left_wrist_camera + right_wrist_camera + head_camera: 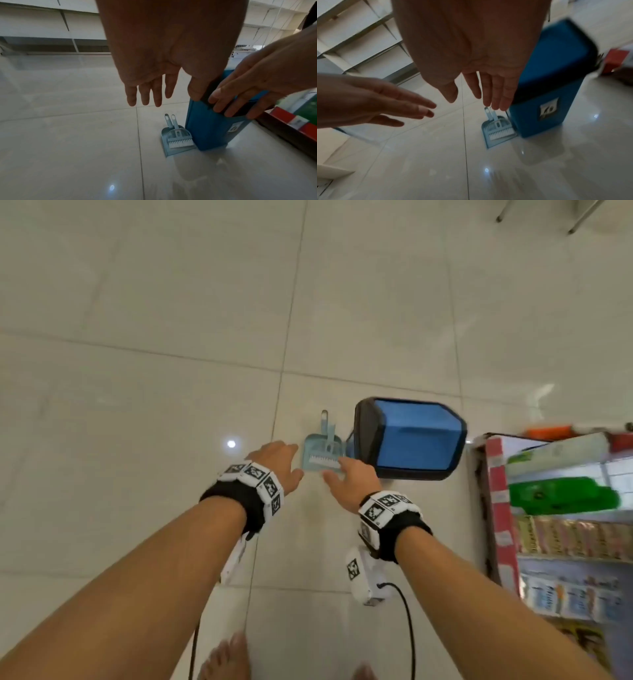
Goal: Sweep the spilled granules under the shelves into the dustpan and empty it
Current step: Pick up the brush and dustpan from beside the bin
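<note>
A small pale blue dustpan [313, 448] lies flat on the tiled floor, with a matching hand brush [327, 455] resting in it, white bristles toward me. The pair also shows in the left wrist view as dustpan [173, 149] and brush [179, 139], and in the right wrist view as dustpan [489, 139] and brush [500, 131]. A blue bin [407, 438] with a black rim stands right beside them. My left hand [277, 462] hovers above the floor left of the dustpan, fingers straight, holding nothing. My right hand [349, 479] hangs over the dustpan's near edge, fingers spread, empty. No granules are visible.
A stocked shelf unit [561, 525] with a red end panel stands at the right, close to the bin. White empty shelving [359, 40] lies beyond the open floor. My bare feet [226, 659] are at the bottom edge. Metal legs [537, 213] show far top right.
</note>
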The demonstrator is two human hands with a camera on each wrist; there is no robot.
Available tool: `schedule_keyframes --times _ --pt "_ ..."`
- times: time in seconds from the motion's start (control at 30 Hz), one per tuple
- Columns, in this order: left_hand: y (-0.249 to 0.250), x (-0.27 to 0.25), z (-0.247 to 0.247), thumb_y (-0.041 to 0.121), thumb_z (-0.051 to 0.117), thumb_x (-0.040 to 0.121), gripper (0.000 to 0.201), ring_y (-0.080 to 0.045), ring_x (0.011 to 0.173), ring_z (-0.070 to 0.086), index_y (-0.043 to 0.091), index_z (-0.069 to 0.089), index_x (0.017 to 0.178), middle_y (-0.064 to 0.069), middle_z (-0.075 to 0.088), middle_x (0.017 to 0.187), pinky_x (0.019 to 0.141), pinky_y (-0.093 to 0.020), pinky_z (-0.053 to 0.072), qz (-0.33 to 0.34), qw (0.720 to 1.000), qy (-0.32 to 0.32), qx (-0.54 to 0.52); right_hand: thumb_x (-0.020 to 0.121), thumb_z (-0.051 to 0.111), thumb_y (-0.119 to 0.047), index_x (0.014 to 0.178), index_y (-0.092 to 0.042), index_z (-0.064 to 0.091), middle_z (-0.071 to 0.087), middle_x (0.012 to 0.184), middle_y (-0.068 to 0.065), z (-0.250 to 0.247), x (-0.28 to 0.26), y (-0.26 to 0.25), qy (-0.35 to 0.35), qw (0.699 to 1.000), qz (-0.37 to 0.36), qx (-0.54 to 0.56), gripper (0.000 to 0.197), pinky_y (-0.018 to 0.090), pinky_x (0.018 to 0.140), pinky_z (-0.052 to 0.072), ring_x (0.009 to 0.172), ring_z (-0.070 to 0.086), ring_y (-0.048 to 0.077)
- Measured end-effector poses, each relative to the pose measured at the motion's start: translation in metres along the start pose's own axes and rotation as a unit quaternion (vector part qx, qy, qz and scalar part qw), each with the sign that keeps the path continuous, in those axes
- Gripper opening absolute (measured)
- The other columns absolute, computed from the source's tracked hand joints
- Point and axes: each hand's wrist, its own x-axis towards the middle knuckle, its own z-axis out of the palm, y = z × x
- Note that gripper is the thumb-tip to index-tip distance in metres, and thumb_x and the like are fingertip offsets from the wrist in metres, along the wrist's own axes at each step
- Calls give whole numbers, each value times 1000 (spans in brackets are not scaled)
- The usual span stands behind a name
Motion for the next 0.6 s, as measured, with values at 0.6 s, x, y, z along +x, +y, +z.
schedule_keyframes --times 0.6 --pt "-47 208 136 11 45 97 72 -36 111 60 12 7 158 -18 61 129 94 -48 49 107 987 118 0 92 59 -14 152 -13 19 40 143 17 162 192 88 215 976 -30 20 72 47 103 43 131 40 35"
